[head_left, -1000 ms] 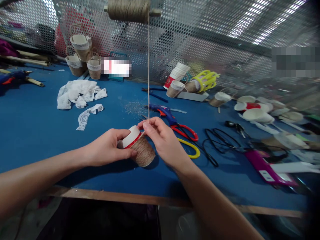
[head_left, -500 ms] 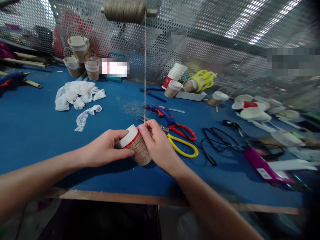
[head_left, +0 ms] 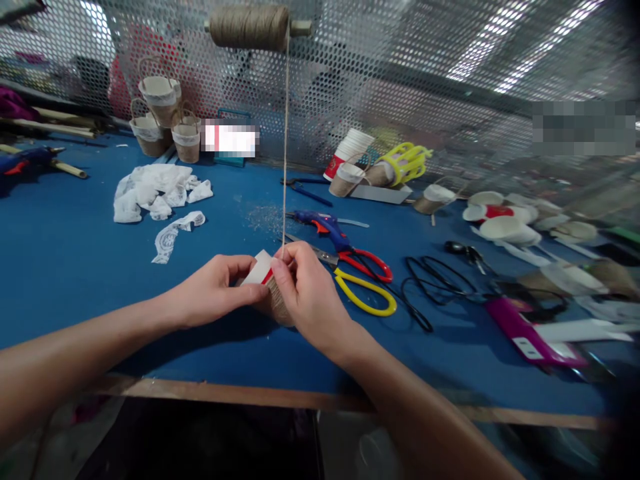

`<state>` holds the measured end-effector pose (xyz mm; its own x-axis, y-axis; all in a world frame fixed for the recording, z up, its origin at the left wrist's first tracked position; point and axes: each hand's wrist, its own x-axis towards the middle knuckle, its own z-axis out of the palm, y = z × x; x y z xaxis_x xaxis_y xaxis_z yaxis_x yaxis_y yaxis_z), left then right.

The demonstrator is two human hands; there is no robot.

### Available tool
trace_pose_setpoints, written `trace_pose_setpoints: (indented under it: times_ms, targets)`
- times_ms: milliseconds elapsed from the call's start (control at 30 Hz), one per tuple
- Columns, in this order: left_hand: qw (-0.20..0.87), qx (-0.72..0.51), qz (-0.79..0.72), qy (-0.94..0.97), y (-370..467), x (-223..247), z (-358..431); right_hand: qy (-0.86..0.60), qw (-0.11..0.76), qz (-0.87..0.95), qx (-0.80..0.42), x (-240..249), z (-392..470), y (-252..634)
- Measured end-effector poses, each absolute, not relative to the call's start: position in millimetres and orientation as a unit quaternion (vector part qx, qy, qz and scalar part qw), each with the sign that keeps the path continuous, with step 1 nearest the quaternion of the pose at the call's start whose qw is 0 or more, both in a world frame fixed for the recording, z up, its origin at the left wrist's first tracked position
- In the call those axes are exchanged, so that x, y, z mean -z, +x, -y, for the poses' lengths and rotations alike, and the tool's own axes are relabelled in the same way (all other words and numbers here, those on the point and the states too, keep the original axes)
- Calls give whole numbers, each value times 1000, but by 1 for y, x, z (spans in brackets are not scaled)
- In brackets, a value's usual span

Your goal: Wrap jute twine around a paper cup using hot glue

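Observation:
A paper cup (head_left: 259, 269), partly wrapped in brown twine with a white and red band still bare, lies tilted between my hands just above the table. My left hand (head_left: 216, 288) is closed on the cup's white end, thumb along its side. My right hand (head_left: 311, 293) grips the cup's wrapped side, with thumb and fingers at the twine (head_left: 285, 147). That strand runs taut from my fingers up to the twine spool (head_left: 250, 28) on a wooden rod. Much of the wrapped part is hidden behind my right hand.
Scissors (head_left: 365, 295) with red and yellow handles lie right of my hands, beside a blue glue gun (head_left: 320, 221). White lace (head_left: 150, 192) is heaped at left. Finished small baskets (head_left: 160, 100) stand behind it. A black cable (head_left: 440, 280) and a purple device (head_left: 533, 333) lie at right.
The cup has turned between my hands, and less of its red band and wrapped side shows. My left thumb sits higher, and the twine's lower end has shifted slightly left.

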<state>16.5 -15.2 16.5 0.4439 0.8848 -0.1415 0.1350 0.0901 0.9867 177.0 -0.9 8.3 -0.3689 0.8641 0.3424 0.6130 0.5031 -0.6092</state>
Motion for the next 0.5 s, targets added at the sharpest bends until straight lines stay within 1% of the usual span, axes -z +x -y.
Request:
trace_pose_setpoints:
  times_ms: [133, 200, 333, 500]
  targets:
    - [603, -309, -412, 609, 15, -15, 15, -447, 327, 808, -201, -9, 2, 176]
    - [600, -304, -411, 615, 15, -15, 15, -436, 337, 793, -258, -10, 0, 177]
    - [595, -299, -412, 622, 14, -16, 16, -420, 351, 730, -409, -20, -17, 179]
    - [631, -308, -388, 597, 16, -16, 17, -412, 346, 675, -506, -55, -63, 166]
